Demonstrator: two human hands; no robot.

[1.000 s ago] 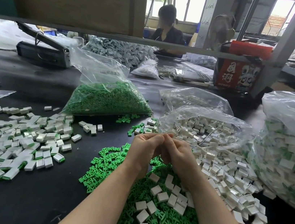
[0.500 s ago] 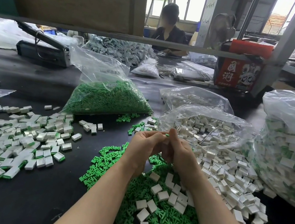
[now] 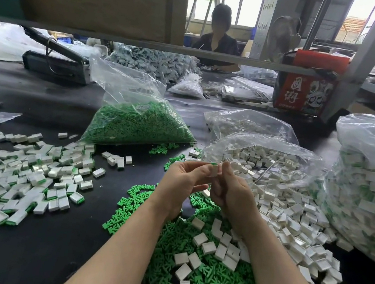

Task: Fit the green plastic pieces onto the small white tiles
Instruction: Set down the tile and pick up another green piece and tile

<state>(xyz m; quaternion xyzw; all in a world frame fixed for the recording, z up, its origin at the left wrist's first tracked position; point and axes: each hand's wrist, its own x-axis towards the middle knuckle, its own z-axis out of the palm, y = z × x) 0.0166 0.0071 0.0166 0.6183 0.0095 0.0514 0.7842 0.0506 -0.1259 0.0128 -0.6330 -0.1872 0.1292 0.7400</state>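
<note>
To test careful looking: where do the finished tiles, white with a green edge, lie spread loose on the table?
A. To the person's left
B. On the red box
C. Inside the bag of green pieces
A: the finished tiles lie scattered on the black table left of the left hand.

Daylight enters through the far windows (image 3: 247,3), which are blown out to white. The dark table (image 3: 21,251) is evenly, softly lit with faint shadows. Plastic bags (image 3: 374,139) carry mild glare. Wide-angle distortion bends the frame edges; the background looks slightly soft.
</note>
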